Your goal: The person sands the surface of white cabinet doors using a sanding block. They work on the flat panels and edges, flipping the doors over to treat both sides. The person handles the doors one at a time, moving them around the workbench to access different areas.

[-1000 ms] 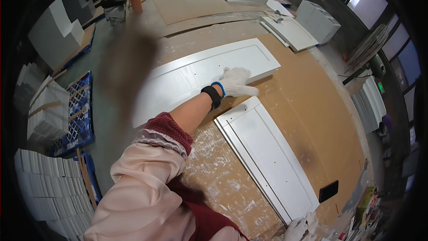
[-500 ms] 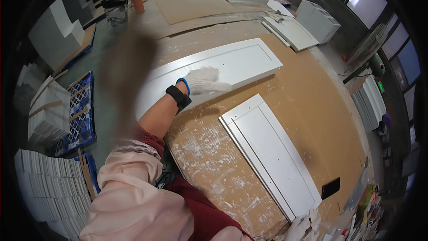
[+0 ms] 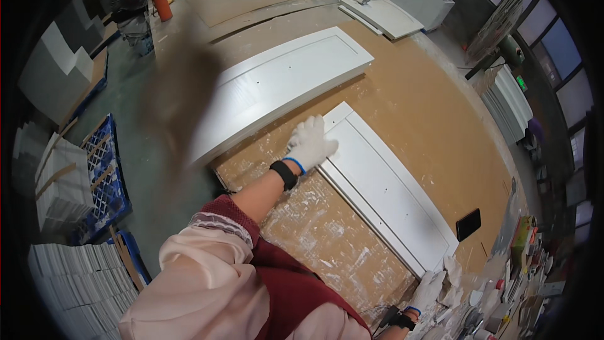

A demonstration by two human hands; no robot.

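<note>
At white panel (image 3: 387, 186): left hand (image 3: 311, 140), fingers spread; right hand (image 3: 427, 291), grip indeterminable. Risk: knocking phone (image 3: 468, 224) off surface's (image 3: 440, 113) right edge through uneven push.

On the bench (image 3: 440, 126), a phone (image 3: 469, 225) lies right of the near panel (image 3: 377, 176), with the far panel (image 3: 283, 88) behind; left, on the floor (image 3: 141, 151), a pallet (image 3: 119, 170)

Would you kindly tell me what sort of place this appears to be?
It looks like a workshop or small factory, perhaps for furniture parts: a large worktable streaked with white marks, white panels lying on it, and stacked white boards to the left, near a blue pallet.
</note>
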